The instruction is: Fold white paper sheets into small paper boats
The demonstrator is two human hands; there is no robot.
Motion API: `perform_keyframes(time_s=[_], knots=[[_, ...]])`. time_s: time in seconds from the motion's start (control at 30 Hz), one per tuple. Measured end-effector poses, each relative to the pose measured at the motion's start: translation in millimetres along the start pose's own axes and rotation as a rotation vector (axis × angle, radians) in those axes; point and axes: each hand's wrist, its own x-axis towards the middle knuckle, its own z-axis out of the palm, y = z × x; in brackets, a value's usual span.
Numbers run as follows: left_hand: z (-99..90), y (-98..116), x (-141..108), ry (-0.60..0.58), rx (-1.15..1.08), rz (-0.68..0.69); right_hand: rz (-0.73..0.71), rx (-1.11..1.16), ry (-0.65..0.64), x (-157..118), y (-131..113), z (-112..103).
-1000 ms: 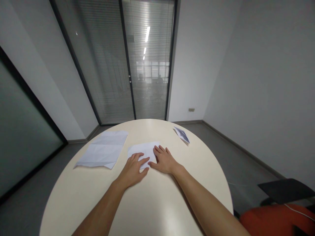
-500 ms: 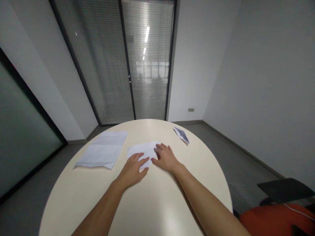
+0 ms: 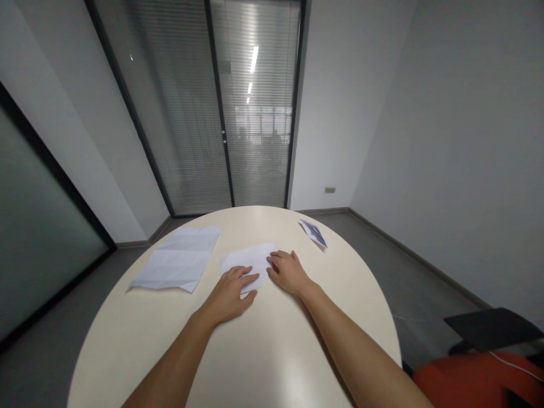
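A small sheet of white paper (image 3: 250,256) lies on the round table in front of me, its near side partly covered by my hands. My left hand (image 3: 233,292) rests on the sheet's near left part, fingers spread and palm down. At the right edge of the same sheet, the bent fingertips of my right hand (image 3: 289,272) touch the paper, with the fingers a little apart. Neither hand grips anything that I can see.
To the left lies a larger creased white sheet (image 3: 176,258), with its near corner lifted. A folded paper piece with a dark print (image 3: 313,233) sits near the table's far right edge. The cream table (image 3: 263,351) is round. A red chair (image 3: 463,382) stands at lower right.
My right hand has shifted slightly right, and its thumb has drawn back from the middle of the sheet. My left hand has hardly moved.
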Motion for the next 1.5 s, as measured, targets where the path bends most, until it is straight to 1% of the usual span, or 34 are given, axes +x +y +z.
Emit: perform_keyframes(time_s=[0.17,0.4,0.63,0.73,0.93,1.27,1.5], knots=[[-0.6,1,0,-0.005,-0.023,0.034,0.006,0.008,0.017,1,1,3],[1.3,0,3,0.012,-0.056,0.032,-0.048,0.027,-0.056,-1,3,5],[-4.0,7,7,0.033,-0.122,-0.053,-0.107,0.033,-0.092,-2,3,6],[-5.1,8,7,0.036,-0.131,-0.07,-0.122,0.034,-0.108,-3,3,6],[-4.2,8,8,0.064,-0.123,-0.08,-0.131,0.026,-0.132,-2,3,5],[-6.0,10,10,0.112,-0.044,-0.073,-0.131,0.023,-0.131,-1,4,7],[-4.5,6,12,0.219,0.043,-0.043,-0.139,0.037,-0.139,-2,4,7]])
